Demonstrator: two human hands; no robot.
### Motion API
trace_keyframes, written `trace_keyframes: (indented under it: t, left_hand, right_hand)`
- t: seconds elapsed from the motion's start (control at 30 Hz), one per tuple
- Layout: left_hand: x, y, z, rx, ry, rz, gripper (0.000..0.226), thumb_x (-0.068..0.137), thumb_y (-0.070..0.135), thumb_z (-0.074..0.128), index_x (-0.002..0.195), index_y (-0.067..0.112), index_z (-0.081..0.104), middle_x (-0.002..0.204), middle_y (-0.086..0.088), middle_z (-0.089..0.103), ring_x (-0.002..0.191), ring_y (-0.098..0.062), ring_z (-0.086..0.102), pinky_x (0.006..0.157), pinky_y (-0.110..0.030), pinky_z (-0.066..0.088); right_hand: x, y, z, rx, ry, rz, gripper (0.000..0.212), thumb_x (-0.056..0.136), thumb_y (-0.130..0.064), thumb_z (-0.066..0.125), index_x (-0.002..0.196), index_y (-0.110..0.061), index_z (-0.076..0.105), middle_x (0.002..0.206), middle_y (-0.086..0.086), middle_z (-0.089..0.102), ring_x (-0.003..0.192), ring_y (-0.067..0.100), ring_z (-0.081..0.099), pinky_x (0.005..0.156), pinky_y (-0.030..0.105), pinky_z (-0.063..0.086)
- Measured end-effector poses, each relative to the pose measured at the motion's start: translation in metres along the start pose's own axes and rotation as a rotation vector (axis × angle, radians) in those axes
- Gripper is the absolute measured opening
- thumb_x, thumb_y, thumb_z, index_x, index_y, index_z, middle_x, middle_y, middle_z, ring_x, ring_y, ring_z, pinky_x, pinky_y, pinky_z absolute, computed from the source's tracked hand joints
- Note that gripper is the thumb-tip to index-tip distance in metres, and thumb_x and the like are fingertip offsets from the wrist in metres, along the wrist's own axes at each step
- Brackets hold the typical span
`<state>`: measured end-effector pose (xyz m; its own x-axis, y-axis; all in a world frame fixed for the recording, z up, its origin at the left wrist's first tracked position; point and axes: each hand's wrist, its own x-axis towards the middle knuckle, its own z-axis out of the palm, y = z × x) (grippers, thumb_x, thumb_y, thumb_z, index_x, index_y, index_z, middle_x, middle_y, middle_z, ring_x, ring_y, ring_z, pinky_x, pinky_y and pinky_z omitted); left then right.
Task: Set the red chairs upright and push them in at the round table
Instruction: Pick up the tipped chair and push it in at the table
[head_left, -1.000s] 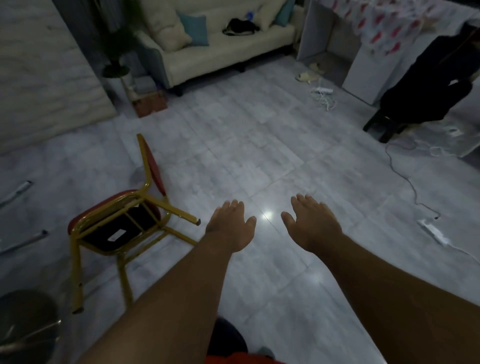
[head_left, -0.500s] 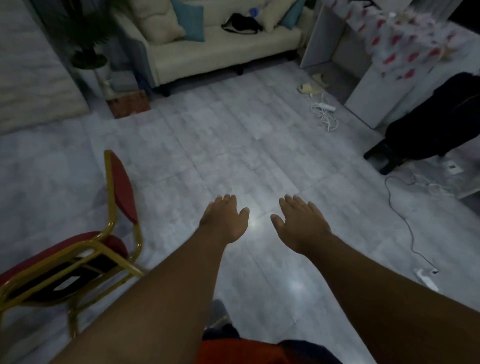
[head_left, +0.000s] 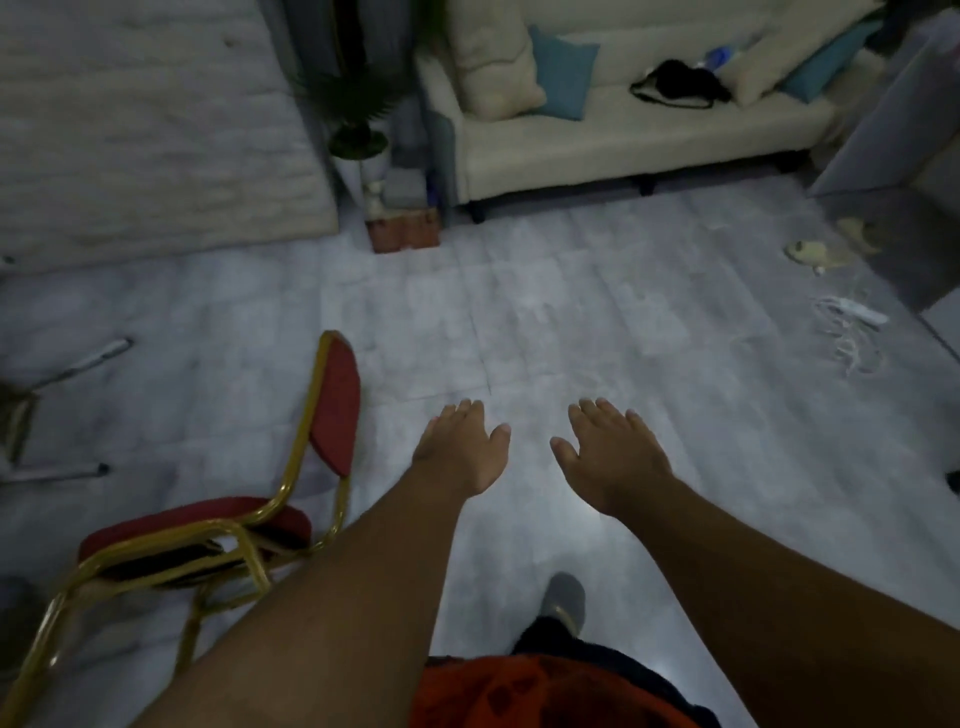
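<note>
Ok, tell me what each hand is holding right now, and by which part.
Nothing is held. The left hand and right hand are both open, palms down over the bare floor; the tipped red chair lies untouched beside the left arm.

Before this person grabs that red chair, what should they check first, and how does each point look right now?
1. Red chair upright: not ok, it lies tipped with its legs toward the camera.
2. Left hand free: ok, open, holding nothing.
3. Right hand free: ok, open, holding nothing.
4. Hands on the chair: not ok, both hover over bare floor to its right.
5. Round table located: cannot tell, none is clearly in view.
6. Tripping hazards: the white cable lies far right, away from the chair; ok.
</note>
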<state>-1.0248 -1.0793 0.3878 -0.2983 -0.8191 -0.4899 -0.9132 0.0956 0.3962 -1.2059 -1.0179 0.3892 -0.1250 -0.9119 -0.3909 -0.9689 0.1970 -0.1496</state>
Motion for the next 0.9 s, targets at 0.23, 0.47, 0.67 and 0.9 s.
trace_keyframes:
  t: [0.23, 0.47, 0.67, 0.9]
  left_hand:
    - [0.058, -0.010, -0.040, -0.172, 0.152, -0.205, 0.067, 0.106, 0.048, 0.031, 0.160, 0.010, 0.020, 0.169, -0.009, 0.016, 0.157, -0.026, 0.011, 0.128, -0.041, 0.009]
    - [0.106, -0.079, -0.077, -0.293, 0.275, -0.377, 0.064, 0.107, 0.044, 0.034, 0.159, 0.008, 0.023, 0.168, -0.011, 0.021, 0.157, -0.028, 0.014, 0.126, -0.040, 0.008]
    - [0.161, -0.161, -0.107, -0.414, 0.355, -0.521, 0.061, 0.103, 0.044, 0.040, 0.151, 0.007, 0.039, 0.160, -0.016, 0.038, 0.149, -0.033, 0.032, 0.124, -0.045, 0.023]
    - [0.192, -0.228, -0.118, -0.525, 0.353, -0.652, 0.055, 0.102, 0.044, 0.043, 0.141, 0.005, 0.047, 0.144, -0.018, 0.053, 0.135, -0.036, 0.046, 0.116, -0.048, 0.036]
  right_hand:
    - [0.116, -0.028, -0.039, -0.104, -0.061, -0.288, 0.067, 0.103, -0.051, 0.025, 0.158, -0.013, 0.020, 0.167, 0.006, 0.017, 0.155, 0.021, 0.010, 0.125, 0.043, 0.006]
    - [0.220, -0.105, -0.061, -0.214, -0.080, -0.479, 0.066, 0.103, -0.051, 0.026, 0.157, -0.014, 0.023, 0.166, 0.005, 0.020, 0.154, 0.022, 0.014, 0.125, 0.044, 0.010]
    - [0.296, -0.184, -0.071, -0.307, -0.127, -0.580, 0.066, 0.103, -0.051, 0.027, 0.158, -0.015, 0.020, 0.167, 0.005, 0.017, 0.155, 0.021, 0.011, 0.125, 0.042, 0.007]
    - [0.358, -0.262, -0.057, -0.377, -0.197, -0.676, 0.067, 0.103, -0.052, 0.026, 0.158, -0.016, 0.019, 0.167, 0.004, 0.016, 0.155, 0.021, 0.010, 0.126, 0.042, 0.007]
